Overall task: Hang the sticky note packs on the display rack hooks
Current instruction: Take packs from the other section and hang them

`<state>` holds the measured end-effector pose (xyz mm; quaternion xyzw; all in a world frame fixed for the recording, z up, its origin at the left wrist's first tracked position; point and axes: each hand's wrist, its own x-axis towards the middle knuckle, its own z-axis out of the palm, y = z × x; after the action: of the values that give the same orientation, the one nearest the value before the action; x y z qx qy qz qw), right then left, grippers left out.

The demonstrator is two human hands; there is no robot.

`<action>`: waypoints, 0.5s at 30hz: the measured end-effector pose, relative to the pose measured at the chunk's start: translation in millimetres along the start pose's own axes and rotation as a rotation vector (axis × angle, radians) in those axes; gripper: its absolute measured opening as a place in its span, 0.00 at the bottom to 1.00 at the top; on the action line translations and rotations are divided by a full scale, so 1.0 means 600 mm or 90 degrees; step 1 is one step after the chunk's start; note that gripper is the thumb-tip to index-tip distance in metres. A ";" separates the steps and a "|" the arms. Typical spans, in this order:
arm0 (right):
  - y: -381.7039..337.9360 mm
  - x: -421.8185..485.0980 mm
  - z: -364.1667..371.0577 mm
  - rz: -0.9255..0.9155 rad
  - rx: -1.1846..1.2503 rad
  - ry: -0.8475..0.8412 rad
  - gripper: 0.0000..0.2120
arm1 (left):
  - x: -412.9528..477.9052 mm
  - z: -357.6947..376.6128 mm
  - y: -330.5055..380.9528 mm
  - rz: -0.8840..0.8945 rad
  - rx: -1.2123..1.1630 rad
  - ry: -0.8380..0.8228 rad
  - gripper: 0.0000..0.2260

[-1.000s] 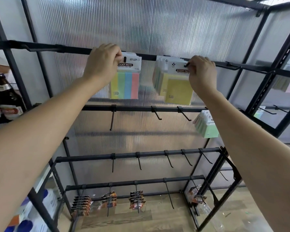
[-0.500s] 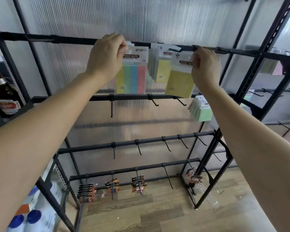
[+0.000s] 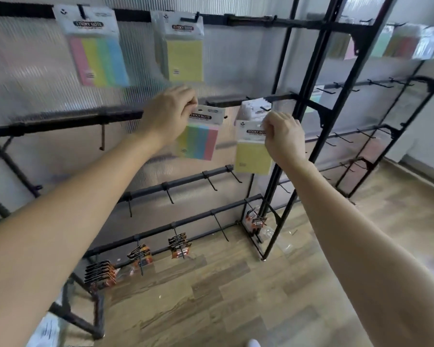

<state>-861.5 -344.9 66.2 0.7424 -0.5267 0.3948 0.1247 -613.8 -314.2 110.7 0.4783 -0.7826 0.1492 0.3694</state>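
Note:
My left hand [image 3: 168, 113] pinches the white header of a multicolour sticky note pack [image 3: 198, 142] just in front of the second rail [image 3: 60, 122] of the black display rack. Beside it, my right hand [image 3: 283, 139] grips the header of a yellow sticky note pack [image 3: 252, 157], held slightly below that rail. Behind the yellow pack, several packs with white headers [image 3: 254, 108] hang on a second-rail hook. On the top rail hang another multicolour pack [image 3: 98, 51] and another yellow pack [image 3: 183, 53]. The view is motion-blurred.
Bare hooks [image 3: 212, 184] stick out of the third rail. Orange-and-black card packs [image 3: 179, 246] hang on the bottom rail hooks above the wooden floor [image 3: 236, 296]. A second black rack [image 3: 361, 146] stands at the right, with pastel packs [image 3: 398, 41] on its top hooks.
Both hands have dropped from the top rail to the second rail, each holding a pack. A multicolour pack and a yellow pack stay hanging on the top rail. The view swung down and right.

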 end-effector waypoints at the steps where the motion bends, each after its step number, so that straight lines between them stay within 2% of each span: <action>1: 0.017 -0.010 -0.002 0.003 -0.005 -0.007 0.06 | 0.003 0.019 0.012 0.012 -0.006 -0.010 0.05; 8: 0.178 -0.043 -0.042 0.034 -0.034 -0.046 0.06 | 0.054 0.163 0.115 0.047 -0.042 -0.072 0.05; 15: 0.376 -0.036 -0.090 0.054 -0.057 -0.035 0.08 | 0.144 0.321 0.243 0.063 -0.086 -0.074 0.05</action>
<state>-1087.6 -391.0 33.9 0.7237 -0.5778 0.3555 0.1267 -846.2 -409.9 59.3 0.4213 -0.8336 0.0862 0.3468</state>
